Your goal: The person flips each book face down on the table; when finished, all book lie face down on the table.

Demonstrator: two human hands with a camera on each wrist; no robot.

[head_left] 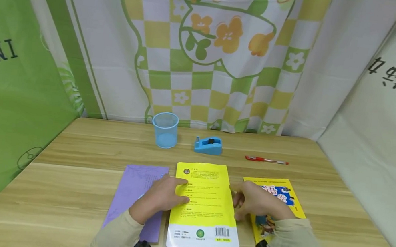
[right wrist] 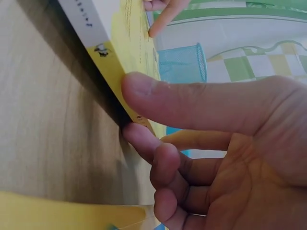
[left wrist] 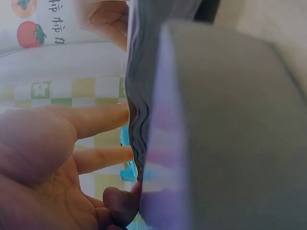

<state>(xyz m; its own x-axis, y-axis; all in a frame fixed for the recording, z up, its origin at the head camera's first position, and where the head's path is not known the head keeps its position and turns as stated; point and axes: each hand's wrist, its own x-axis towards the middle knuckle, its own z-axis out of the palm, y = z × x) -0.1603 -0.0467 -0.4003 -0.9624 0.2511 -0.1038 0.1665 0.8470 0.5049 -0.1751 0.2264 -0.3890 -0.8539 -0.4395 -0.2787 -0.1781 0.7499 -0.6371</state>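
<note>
A thick yellow book, back cover up with a white band and barcode at the near end, is between both hands in the middle of the table. My left hand grips its left side, thumb and index finger on the cover and another fingertip at the page edge. On the other side my right hand holds the spine, its thumb against it and a fingertip at the lower edge. A dark shadow lies below the spine in the right wrist view.
Left lies a purple book, partly under the left forearm. Another yellow book with a blue panel lies right, partly covered by the right arm. Behind are a blue mesh pen cup, a blue tape dispenser and a red pen.
</note>
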